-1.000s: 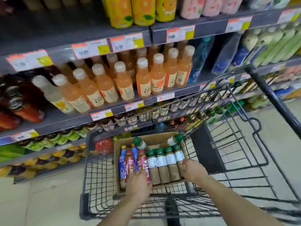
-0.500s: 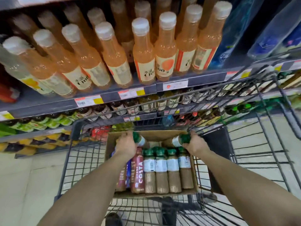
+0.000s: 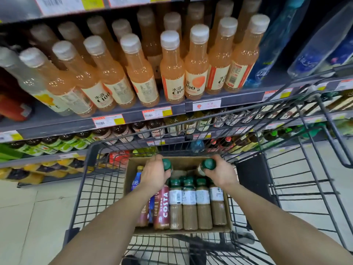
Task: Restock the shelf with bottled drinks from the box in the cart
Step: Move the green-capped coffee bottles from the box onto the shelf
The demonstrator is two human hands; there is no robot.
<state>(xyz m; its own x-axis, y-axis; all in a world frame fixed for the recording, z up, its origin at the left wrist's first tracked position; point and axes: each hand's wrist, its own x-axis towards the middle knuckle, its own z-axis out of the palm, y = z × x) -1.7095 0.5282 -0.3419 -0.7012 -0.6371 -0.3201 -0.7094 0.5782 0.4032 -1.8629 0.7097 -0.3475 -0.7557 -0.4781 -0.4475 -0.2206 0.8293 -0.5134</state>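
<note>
A cardboard box (image 3: pixel 181 163) sits in the black wire cart (image 3: pixel 91 188). It holds a row of green-capped coffee bottles (image 3: pixel 189 207), a red Costa bottle (image 3: pixel 162 207) and a blue-labelled bottle (image 3: pixel 136 181). My left hand (image 3: pixel 155 174) grips a green-capped bottle (image 3: pixel 167 163) at the box's far left. My right hand (image 3: pixel 219 174) grips another green-capped bottle (image 3: pixel 208 165) at the far right. Both bottles are raised above the row, caps pointing toward me.
The shelf (image 3: pixel 114 119) stands right behind the cart, with several orange juice bottles (image 3: pixel 172 73) at eye level and blue water bottles (image 3: pixel 267 60) to the right. Lower shelves hold dark small bottles (image 3: pixel 122 131). Tiled floor (image 3: pixel 28 217) lies to the left.
A second ago both hands rested at the box's near end. They reached to its far end and closed on two green-capped bottles, which now sit slightly lifted. The camera leaned closer to the shelf.
</note>
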